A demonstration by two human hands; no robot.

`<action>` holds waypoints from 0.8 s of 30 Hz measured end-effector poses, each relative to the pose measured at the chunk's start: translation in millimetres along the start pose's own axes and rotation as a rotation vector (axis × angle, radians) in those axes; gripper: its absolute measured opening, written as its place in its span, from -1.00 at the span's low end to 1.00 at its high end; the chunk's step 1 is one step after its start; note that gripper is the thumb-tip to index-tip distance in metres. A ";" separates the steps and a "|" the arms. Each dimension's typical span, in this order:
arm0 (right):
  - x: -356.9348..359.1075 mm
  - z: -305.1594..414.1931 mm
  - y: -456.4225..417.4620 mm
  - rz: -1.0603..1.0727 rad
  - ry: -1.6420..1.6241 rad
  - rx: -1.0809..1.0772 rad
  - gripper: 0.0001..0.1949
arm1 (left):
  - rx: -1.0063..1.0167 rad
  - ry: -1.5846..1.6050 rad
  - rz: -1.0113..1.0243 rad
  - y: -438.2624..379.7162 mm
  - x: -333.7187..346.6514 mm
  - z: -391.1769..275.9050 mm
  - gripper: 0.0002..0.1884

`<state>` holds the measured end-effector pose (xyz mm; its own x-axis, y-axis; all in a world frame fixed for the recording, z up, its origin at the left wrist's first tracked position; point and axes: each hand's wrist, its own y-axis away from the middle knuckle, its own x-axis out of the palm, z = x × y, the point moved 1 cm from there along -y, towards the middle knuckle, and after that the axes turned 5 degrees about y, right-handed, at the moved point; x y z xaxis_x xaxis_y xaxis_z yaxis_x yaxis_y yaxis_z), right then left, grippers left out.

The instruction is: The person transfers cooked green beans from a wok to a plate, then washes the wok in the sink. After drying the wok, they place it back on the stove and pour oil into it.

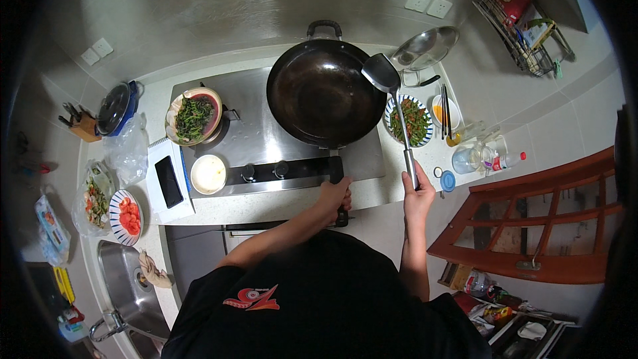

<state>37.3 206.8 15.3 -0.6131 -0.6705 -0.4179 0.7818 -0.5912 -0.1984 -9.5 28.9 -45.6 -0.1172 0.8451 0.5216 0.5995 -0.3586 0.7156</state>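
Note:
A dark wok (319, 94) rests over the right side of the steel gas hob (249, 109), with no food visible in it. My left hand (336, 197) is closed around its long black handle (336, 169). In my right hand (418, 192) is the steel handle of a wok spatula (383, 74); its blade is raised at the wok's right rim. Below the spatula's shaft, a blue-striped plate of cooked green beans (411, 122) sits on the counter. A bowl of leafy greens in reddish liquid (193, 117) stands over the left burner.
A white bowl (208, 174) stands at the hob's front left, beside a phone (169, 182) on a notebook. Sliced tomatoes (128, 217) fill a striped plate near the sink (122, 279). A glass lid (426, 47), chopsticks (444, 112) and bottles (506, 160) are on the right.

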 end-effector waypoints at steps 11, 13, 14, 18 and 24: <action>12.3 5.5 0.4 -0.009 -0.015 0.018 -0.62 | 0.020 -0.006 0.134 -13.9 -34.6 19.7 -0.70; 15.1 8.2 0.6 -0.005 -0.031 0.025 -0.60 | 0.020 0.001 0.144 -13.6 -37.5 20.6 -0.70; 16.4 9.1 0.7 -0.003 -0.039 0.029 -0.59 | 0.021 -0.004 0.148 -15.2 -39.7 22.2 -0.71; 20.4 7.2 0.7 -0.008 -0.050 0.003 -0.59 | 0.009 -0.018 0.146 -22.6 -45.2 28.4 -0.71; 21.9 2.0 2.2 0.007 -0.083 0.009 -0.59 | 0.026 -0.006 0.166 -26.1 -47.2 31.9 -0.71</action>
<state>25.4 189.9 7.4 -0.6156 -0.7091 -0.3438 0.7849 -0.5906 -0.1874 5.6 11.0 -103.8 -0.0104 0.7772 0.6291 0.6303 -0.4834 0.6076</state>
